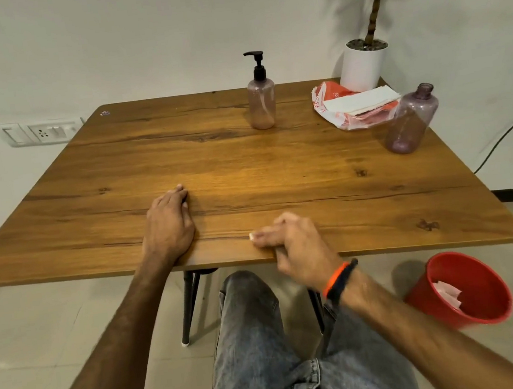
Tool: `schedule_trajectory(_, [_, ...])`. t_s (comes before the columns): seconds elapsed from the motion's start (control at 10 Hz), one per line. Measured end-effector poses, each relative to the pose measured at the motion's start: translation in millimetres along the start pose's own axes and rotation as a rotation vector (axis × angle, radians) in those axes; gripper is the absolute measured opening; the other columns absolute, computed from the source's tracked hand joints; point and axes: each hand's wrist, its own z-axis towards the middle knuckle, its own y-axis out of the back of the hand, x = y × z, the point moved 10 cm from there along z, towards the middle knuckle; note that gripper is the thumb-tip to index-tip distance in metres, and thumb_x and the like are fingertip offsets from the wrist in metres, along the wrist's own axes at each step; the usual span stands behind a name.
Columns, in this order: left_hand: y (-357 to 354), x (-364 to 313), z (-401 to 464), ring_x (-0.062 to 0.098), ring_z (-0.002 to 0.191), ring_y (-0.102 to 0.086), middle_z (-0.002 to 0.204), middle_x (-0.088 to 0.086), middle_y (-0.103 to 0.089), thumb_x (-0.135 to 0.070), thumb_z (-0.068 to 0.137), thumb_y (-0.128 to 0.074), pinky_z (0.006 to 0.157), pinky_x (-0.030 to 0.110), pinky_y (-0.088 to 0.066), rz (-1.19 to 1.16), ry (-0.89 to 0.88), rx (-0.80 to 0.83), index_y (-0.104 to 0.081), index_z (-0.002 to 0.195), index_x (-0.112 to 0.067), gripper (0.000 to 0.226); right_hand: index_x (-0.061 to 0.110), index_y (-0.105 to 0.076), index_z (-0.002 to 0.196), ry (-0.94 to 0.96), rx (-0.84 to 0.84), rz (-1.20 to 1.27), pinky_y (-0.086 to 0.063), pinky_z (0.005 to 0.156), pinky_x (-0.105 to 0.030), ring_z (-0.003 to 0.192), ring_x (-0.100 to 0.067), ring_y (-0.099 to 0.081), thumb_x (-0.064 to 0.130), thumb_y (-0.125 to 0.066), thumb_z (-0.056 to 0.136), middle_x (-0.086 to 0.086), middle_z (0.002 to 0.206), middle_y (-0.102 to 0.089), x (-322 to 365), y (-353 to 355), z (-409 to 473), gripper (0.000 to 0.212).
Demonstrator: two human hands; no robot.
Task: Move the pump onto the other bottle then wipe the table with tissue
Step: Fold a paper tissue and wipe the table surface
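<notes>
— Start with the wooden table; I'll place everything off it. What's the biggest thing on it?

— The potted plant in a white pot at the table's far right corner. Just in front of that lies the tissue pack, its orange-and-white wrapper torn open, white sheets showing. Off the table's near right corner, down on the floor, a red bin with a scrap of paper in it.

— And the bottles?

— Two tinted ones. The open bottle stands near the table's right edge, neck bare, just beside the tissue pack. The pump bottle stands toward the table's far edge, about mid-width, with the black pump screwed on top.

— So is the swap done?

— I can't tell which bottle the pump started on, so I'd only guess. The hands are nowhere near either bottle.

— Where are they?

— Both at the table's near edge. The left hand rests on the top, fingers loosely curled, holding nothing. The right hand is blurred; its fingers are bunched together on what looks like a small white tissue wad, pressed to the wood.

— Wiping, then. How to do it well?

— Keep the wad flat under the fingertips, work in overlapping strokes from the near edge outward, steady the table with the left hand, and steer round the bottles so neither tips. That wad looks scant; a fresh sheet may serve better.
</notes>
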Motion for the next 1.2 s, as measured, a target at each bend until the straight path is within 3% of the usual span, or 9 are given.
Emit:
schedule_trajectory(0.1, [0.7,-3.8,-2.6,0.028,0.134,-0.041,0.147,0.009,-0.047,-0.017,0.099,-0.043,0.115,0.043,-0.028,-0.003,0.003,-0.006,-0.051,0.137,-0.007,0.04,0.018,-0.072,0.112,0.092,0.03,0.063,-0.047,0.083,-0.018,0.095,-0.011,-0.053,-0.009,-0.057,0.076,0.01,0.112,-0.071,12.5,-9.6,-25.1,0.048])
schedule_trajectory(0.3, [1.7,-5.2,-3.4,0.029,0.133,-0.043,0.146,0.01,-0.048,-0.016,0.099,-0.042,0.114,0.043,-0.029,0.0,0.002,-0.01,-0.052,0.136,-0.006,0.04,0.019,-0.074,0.107,-0.249,-0.204,-0.006,-0.036,0.095,-0.013,0.104,-0.012,-0.053,-0.008,-0.057,0.081,0.009,0.11,-0.071,-72.6,48.0,-7.0,0.041])
schedule_trajectory(0.4, [3.1,-6.0,-3.9,0.029,0.133,-0.042,0.146,0.01,-0.048,-0.016,0.098,-0.042,0.115,0.043,-0.029,-0.008,0.0,-0.015,-0.052,0.136,-0.006,0.04,0.018,-0.073,0.107,-0.364,-0.271,-0.013,-0.04,0.105,-0.026,0.106,-0.01,-0.051,-0.006,-0.058,0.081,0.005,0.112,-0.069,-96.9,59.5,-9.1,0.039])
schedule_trajectory(0.5, [4.0,-5.8,-4.5,0.028,0.133,-0.042,0.146,0.009,-0.048,-0.016,0.098,-0.043,0.115,0.043,-0.029,-0.014,0.003,-0.018,-0.052,0.136,-0.006,0.04,0.017,-0.071,0.112,-0.272,-0.261,-0.015,-0.039,0.097,-0.016,0.098,-0.006,-0.048,-0.008,-0.059,0.08,0.006,0.114,-0.066,-53.3,42.1,-27.7,0.042])
schedule_trajectory(0.7, [5.5,-5.5,-4.3,0.028,0.133,-0.042,0.146,0.009,-0.049,-0.016,0.098,-0.043,0.115,0.042,-0.029,-0.017,-0.001,-0.014,-0.053,0.135,-0.007,0.04,0.015,-0.076,0.1,0.21,0.002,0.056,-0.055,0.071,-0.031,0.084,-0.017,-0.059,-0.007,-0.064,0.074,0.007,0.1,-0.075,39.0,-27.5,-48.6,0.036])
schedule_trajectory(0.9, [4.1,-4.5,-6.1,0.028,0.132,-0.044,0.145,0.01,-0.049,-0.016,0.098,-0.043,0.115,0.04,-0.029,-0.034,-0.017,-0.004,-0.053,0.134,-0.006,0.039,0.019,-0.079,0.089,-0.001,-0.29,0.35,-0.055,0.08,-0.022,0.088,0.001,-0.066,-0.003,-0.064,0.074,0.014,0.093,-0.074,15.9,21.2,-22.6,0.031])
schedule_trajectory(1.0, [5.1,-5.2,-6.4,0.027,0.133,-0.042,0.146,0.009,-0.048,-0.016,0.099,-0.042,0.116,0.041,-0.028,-0.043,-0.005,0.0,-0.052,0.136,-0.007,0.039,0.019,-0.078,0.088,-0.027,-0.377,0.324,-0.053,0.085,-0.018,0.089,0.0,-0.066,-0.005,-0.063,0.073,0.013,0.092,-0.074,18.5,36.6,0.1,0.032])
schedule_trajectory(1.1, [6.0,-5.5,-7.1,0.026,0.134,-0.041,0.146,0.008,-0.048,-0.016,0.099,-0.042,0.116,0.04,-0.027,-0.048,-0.004,-0.003,-0.052,0.136,-0.007,0.039,0.017,-0.078,0.091,-0.104,-0.277,0.204,-0.051,0.093,-0.025,0.096,-0.007,-0.065,-0.005,-0.06,0.075,0.008,0.096,-0.075,8.7,19.4,31.4,0.033])
schedule_trajectory(1.2, [4.5,-4.9,-5.6,0.026,0.133,-0.043,0.146,0.009,-0.049,-0.017,0.098,-0.042,0.115,0.038,-0.027,-0.041,-0.007,-0.005,-0.053,0.135,-0.007,0.039,0.016,-0.077,0.098,-0.088,-0.166,0.11,-0.044,0.098,-0.02,0.102,-0.012,-0.06,-0.006,-0.056,0.079,0.005,0.103,-0.074,13.1,-5.5,49.4,0.035])
